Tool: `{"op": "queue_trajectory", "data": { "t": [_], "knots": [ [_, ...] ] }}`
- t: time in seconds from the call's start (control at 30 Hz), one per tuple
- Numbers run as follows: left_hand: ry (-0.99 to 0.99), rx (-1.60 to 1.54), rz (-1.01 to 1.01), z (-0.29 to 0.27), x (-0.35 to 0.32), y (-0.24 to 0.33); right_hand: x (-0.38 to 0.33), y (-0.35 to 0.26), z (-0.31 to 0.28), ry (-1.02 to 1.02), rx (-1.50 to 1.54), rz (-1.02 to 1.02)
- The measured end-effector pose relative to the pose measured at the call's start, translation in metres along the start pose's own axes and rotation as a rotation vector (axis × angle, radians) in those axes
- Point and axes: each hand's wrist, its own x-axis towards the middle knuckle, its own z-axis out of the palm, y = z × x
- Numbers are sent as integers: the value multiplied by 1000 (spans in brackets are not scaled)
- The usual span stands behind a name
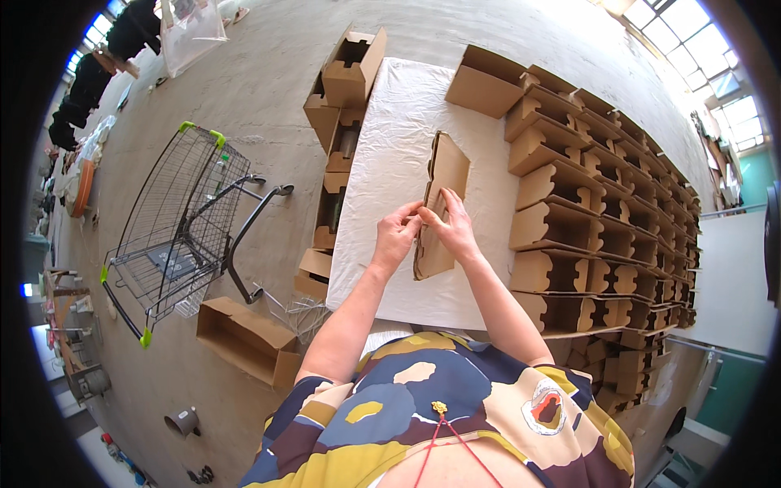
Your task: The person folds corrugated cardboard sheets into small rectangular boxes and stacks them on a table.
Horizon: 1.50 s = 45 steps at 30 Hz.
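A flat, folded cardboard box stands on its long edge, slightly tilted, over the white-covered table. My left hand pinches its near-left edge with thumb and fingers. On the broad brown side, my right hand presses its fingers to the board, its thumb close to the left fingertips at the edge. Both hands meet near the middle of the box's length. The inner side of the folded layers is hidden from me.
The white cloth covers the table. Stacked open cardboard boxes with notched edges fill the right side. More boxes line the left edge. A shopping cart and an open carton stand on the floor at left.
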Motion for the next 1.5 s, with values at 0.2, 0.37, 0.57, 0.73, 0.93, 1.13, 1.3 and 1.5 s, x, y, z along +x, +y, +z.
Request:
{"op": "queue_trajectory", "data": {
  "t": [0.2,0.37,0.57,0.73,0.93,1.13,1.3,1.5],
  "knots": [
    [-16,135,184,18,-12,14,-5,9,-18,18,32,-31],
    [-13,238,281,26,-15,20,-10,13,-37,16,133,-23],
    [158,563,317,-14,14,18,-28,13,-90,334,-152,-50],
    [283,526,348,-65,63,-11,-57,5,-125,325,-91,-6],
    [340,846,396,-72,95,-32,-83,-19,-121,241,-2,-14],
    [-207,683,827,33,-2,55,-93,-8,-88,154,-135,-25],
    [-290,836,861,49,-50,53,-100,-16,-67,80,-143,-70],
    [-235,1015,951,35,-53,44,-102,-10,-61,-36,-290,-4]
  ]
}}
